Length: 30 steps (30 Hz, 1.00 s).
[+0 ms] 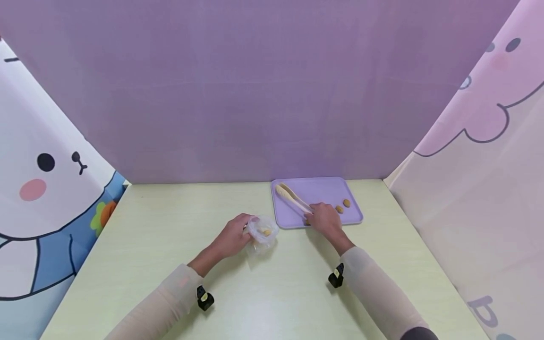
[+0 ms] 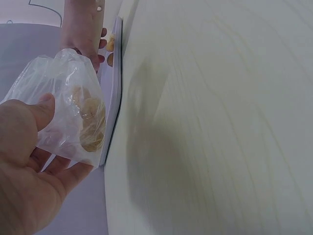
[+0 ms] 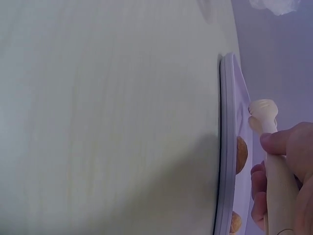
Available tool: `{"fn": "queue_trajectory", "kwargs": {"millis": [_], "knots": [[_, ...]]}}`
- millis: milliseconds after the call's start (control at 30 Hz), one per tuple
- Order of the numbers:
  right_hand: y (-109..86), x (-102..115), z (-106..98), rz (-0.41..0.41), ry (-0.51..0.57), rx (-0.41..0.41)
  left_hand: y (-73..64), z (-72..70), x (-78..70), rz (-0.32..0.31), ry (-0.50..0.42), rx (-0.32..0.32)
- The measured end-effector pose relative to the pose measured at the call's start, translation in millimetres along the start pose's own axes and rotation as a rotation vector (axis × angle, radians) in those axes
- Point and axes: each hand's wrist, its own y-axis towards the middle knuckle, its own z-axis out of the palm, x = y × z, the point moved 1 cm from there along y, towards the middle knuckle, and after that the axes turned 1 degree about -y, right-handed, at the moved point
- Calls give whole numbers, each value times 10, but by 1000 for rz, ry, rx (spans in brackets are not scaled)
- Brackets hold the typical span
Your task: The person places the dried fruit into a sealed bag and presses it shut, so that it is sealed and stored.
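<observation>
Our left hand (image 1: 233,238) is pinching one plastic bag (image 1: 262,240) near the tray (image 1: 324,189), open counter (image 1: 178,212) stretching leftward. Inside the tray's edges, our right hand (image 1: 326,219) is gripping one pair of tongs (image 1: 293,200), and we are counting three nuts (image 1: 339,209).

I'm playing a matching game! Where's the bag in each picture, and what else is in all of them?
Head: the bag is just below the middle, in the left hand, by the tray's lower-left corner.
Left wrist: the bag looks big, on the left side, with the same hand holding it.
Right wrist: only a bit of the bag peeks in at the top, towards the right.
Shared landmark: the purple tray.
</observation>
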Motion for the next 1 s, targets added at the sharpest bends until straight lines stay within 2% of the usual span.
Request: {"fn": "queue_trajectory", "kwargs": {"millis": [333, 800, 1000], "knots": [[-91, -62, -48, -3, 11, 6, -1, -14, -7, 9, -3, 5], [-207, -70, -138, -102, 12, -86, -4, -37, 20, 17, 0, 5], [-262, -75, -180, -82, 11, -64, -6, -38, 26, 12, 2, 4]]}}
